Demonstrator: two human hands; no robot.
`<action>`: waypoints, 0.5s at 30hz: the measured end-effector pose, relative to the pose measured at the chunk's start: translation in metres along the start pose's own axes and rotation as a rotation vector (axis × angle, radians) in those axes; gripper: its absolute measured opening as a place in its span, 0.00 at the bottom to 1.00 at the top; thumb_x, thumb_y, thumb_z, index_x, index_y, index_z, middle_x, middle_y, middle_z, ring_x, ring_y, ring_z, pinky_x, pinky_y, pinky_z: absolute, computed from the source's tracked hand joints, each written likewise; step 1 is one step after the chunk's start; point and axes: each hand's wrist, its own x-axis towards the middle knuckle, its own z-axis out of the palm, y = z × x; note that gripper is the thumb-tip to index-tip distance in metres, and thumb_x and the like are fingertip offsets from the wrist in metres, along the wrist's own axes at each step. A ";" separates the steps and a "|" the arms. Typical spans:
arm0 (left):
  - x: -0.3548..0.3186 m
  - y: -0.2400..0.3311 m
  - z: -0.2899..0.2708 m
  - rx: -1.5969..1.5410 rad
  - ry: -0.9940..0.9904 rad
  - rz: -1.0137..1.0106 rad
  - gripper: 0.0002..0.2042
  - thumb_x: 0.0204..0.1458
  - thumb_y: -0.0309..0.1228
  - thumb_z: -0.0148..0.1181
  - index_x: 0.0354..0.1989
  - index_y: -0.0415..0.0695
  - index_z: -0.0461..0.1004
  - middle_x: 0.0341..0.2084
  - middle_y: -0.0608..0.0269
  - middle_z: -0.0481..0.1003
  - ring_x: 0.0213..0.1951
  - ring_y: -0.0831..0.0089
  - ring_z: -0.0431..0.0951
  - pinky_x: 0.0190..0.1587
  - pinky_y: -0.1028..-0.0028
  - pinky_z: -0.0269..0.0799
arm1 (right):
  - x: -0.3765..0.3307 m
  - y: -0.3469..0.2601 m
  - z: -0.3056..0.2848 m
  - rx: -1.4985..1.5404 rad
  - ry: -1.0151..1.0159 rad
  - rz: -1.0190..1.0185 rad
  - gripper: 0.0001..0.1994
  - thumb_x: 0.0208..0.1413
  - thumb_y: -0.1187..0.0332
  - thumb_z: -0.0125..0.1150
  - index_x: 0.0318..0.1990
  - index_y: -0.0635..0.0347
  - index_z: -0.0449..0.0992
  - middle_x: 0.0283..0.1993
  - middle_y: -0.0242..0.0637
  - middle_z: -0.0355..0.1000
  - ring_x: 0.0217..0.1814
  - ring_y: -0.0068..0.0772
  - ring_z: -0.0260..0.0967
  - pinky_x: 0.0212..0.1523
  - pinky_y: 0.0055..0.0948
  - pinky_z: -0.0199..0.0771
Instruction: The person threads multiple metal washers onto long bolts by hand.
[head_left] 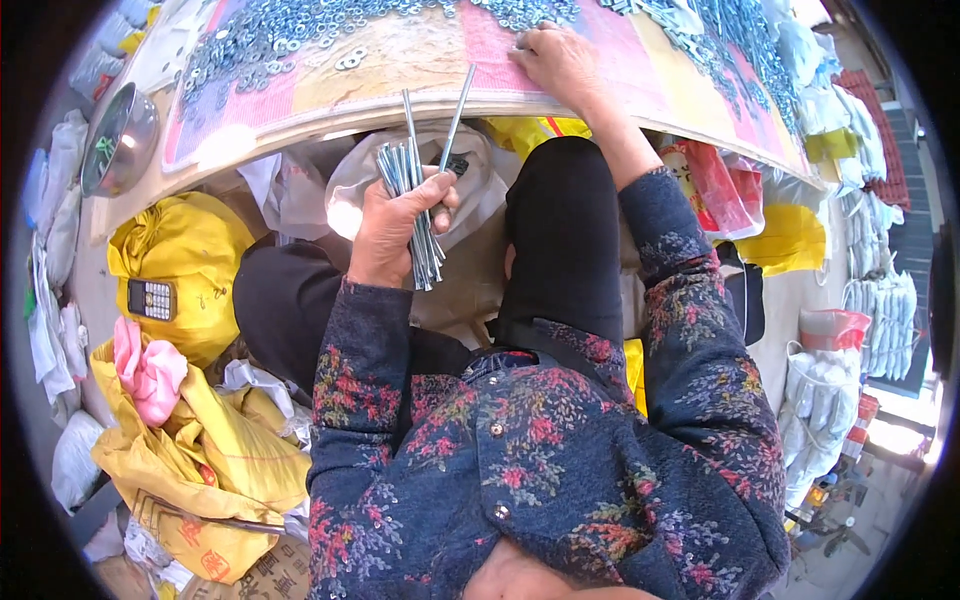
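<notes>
My left hand [392, 225] is wrapped round a bundle of long, thin metal bolts [400, 168], above a white sack. One bolt [458, 115] stands apart from the bundle, slanting up past my thumb and forefinger. Out on the table [400, 88], my right hand [556, 62] rests with curled fingers at the near edge of a spread of small metal washers [335, 28]. Whatever lies under those fingertips is hidden. A few washers [352, 60] sit loose on the striped cloth to the left of that hand.
A metal bowl [122, 140] stands at the table's left corner. More small metal hardware [740, 50] is heaped at the right. Beneath the table edge, an opened white sack [350, 170] sits between my knees. Yellow sacks [190, 240] and a keypad phone [152, 299] are at my left.
</notes>
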 end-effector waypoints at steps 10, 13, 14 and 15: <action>0.002 -0.001 -0.005 0.041 -0.042 -0.026 0.07 0.53 0.26 0.62 0.36 0.36 0.73 0.23 0.59 0.74 0.18 0.81 0.71 0.19 0.83 0.67 | -0.017 -0.007 0.002 1.691 -0.063 0.559 0.09 0.59 0.70 0.60 0.40 0.69 0.78 0.30 0.37 0.76 0.27 0.21 0.74 0.30 0.17 0.79; 0.001 -0.003 -0.005 0.042 -0.069 -0.018 0.07 0.52 0.26 0.62 0.36 0.36 0.73 0.23 0.60 0.73 0.17 0.80 0.70 0.18 0.84 0.66 | -0.025 -0.021 -0.002 1.732 -0.048 0.503 0.10 0.55 0.66 0.63 0.37 0.65 0.78 0.31 0.40 0.78 0.30 0.30 0.77 0.30 0.27 0.78; 0.000 -0.003 -0.005 0.043 -0.070 -0.028 0.07 0.53 0.26 0.62 0.36 0.35 0.73 0.23 0.59 0.73 0.17 0.80 0.70 0.18 0.83 0.66 | -0.027 -0.028 -0.004 1.770 -0.072 0.510 0.10 0.57 0.71 0.62 0.42 0.68 0.78 0.31 0.36 0.76 0.27 0.20 0.74 0.29 0.16 0.78; 0.000 -0.002 -0.005 0.040 -0.076 -0.025 0.07 0.53 0.26 0.62 0.35 0.35 0.73 0.23 0.59 0.73 0.17 0.80 0.70 0.18 0.83 0.66 | -0.028 -0.036 -0.005 1.702 -0.179 0.533 0.10 0.57 0.71 0.63 0.42 0.68 0.78 0.31 0.36 0.77 0.26 0.20 0.74 0.29 0.16 0.78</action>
